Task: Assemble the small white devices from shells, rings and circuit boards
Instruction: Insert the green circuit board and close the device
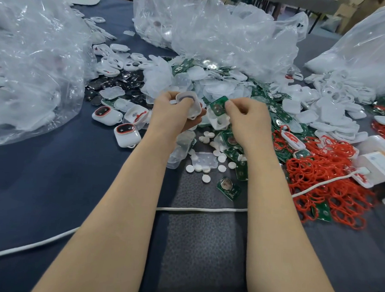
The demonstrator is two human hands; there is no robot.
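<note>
**Holding 1 shell left, 1 circuit board right**

Left hand (177,117): fingers curled round 1 white shell (188,103), with thumb and fingertips on its edges. A dark oval opening on the shell faces the camera. The grip is narrow and fully closed on the part.

Right hand (248,121): thumb and forefinger pinch 1 green circuit board (218,105) by its right edge. The board is tilted and shows a round metal contact. It sits just beside the held shell; contact between the 2 cannot be made out. Both parts are above the heap at mid-table.

1 second shell (218,123) sits directly under the board. Cannot tell whether the right hand's lower fingers hold it.

Counts:
- finished devices (127,135) with red-ringed dark windows: 2, left of the left wrist, close together
- open shell with red ring (136,116): 1, just behind them
- lone board with coin cell (228,188): 1, on the grey mat (204,247)
- white discs (222,168): at least 12, scattered between the forearms
- clear plastic bags (35,70): 3, at left, centre and right
- white cord (201,210): 1, crossing the mat under both forearms
- red rings (326,175), translucent caps (214,88), further green boards: heaped, too many to count
</note>
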